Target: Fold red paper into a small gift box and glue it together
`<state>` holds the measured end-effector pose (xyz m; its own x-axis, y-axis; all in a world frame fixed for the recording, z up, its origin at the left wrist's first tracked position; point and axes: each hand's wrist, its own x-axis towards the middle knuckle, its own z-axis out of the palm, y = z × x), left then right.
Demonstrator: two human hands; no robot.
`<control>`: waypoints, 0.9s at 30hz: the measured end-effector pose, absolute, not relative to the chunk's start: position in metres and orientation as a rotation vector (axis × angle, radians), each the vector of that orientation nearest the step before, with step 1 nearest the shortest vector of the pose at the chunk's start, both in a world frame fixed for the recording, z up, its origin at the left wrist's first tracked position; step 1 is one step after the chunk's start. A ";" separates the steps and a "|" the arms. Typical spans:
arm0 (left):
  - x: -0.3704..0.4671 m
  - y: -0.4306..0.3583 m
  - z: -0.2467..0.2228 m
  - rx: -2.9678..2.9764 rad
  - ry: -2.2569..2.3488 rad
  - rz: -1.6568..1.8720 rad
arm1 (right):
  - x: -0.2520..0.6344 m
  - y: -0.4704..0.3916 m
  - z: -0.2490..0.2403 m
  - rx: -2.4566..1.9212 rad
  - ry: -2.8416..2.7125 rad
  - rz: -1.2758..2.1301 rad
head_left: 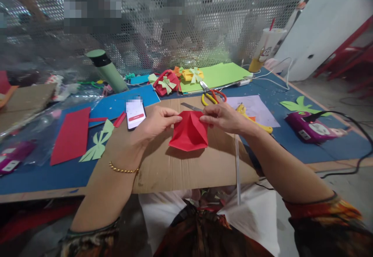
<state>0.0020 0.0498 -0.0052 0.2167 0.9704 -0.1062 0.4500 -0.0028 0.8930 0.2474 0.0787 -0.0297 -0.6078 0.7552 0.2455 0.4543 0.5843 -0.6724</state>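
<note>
Shaping seems in hand: over the cardboard [163, 175], creased red paper [190, 135] is pinched at its upper corners by the nearly closed left hand [157, 123] and right hand [223, 117]; even finger pressure is called for.

Moderately bright light, soft shadows beneath the hands [222, 117], blurry, stretched edges.

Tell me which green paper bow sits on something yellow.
The bow on the yellow bundle, behind the scissors; another sits on the red bundle, others lie on the blue table.
</note>
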 end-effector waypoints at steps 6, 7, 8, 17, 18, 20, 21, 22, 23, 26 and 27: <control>0.005 0.048 -0.005 1.437 1.303 0.809 | 0.247 0.080 -0.028 -0.848 -2.155 0.864; 0.005 0.047 -0.006 1.432 1.279 0.849 | 0.247 0.081 -0.028 -0.852 -2.117 0.873; 0.005 0.047 -0.006 1.428 1.258 0.891 | 0.246 0.081 -0.028 -0.857 -2.080 0.882; 0.006 0.048 -0.009 1.356 1.209 1.210 | 0.243 0.082 -0.029 -0.845 -1.851 0.935; 0.006 0.049 -0.010 1.336 1.192 1.219 | 0.243 0.082 -0.029 -0.823 -1.809 0.986; 0.007 0.049 -0.011 1.313 1.187 1.243 | 0.243 0.081 -0.028 -0.780 -1.740 1.064; 0.007 0.050 -0.012 1.314 1.199 1.256 | 0.243 0.081 -0.028 -0.766 -1.717 1.084; 0.007 0.050 -0.012 1.322 1.215 1.267 | 0.243 0.081 -0.028 -0.757 -1.703 1.094; 0.007 0.051 -0.012 1.331 1.225 1.272 | 0.243 0.081 -0.028 -0.751 -1.699 1.100; 0.008 0.050 -0.010 1.342 1.212 1.279 | 0.243 0.081 -0.029 -0.743 -1.708 1.079; 0.009 0.049 -0.010 1.348 1.206 1.281 | 0.243 0.081 -0.029 -0.740 -1.715 1.065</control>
<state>0.0089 0.0494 -0.0097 -0.0093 0.9917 0.1285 0.0684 -0.1275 0.9895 0.2433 0.0807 -0.0291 -0.3640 0.8393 0.4039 0.0098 0.4371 -0.8994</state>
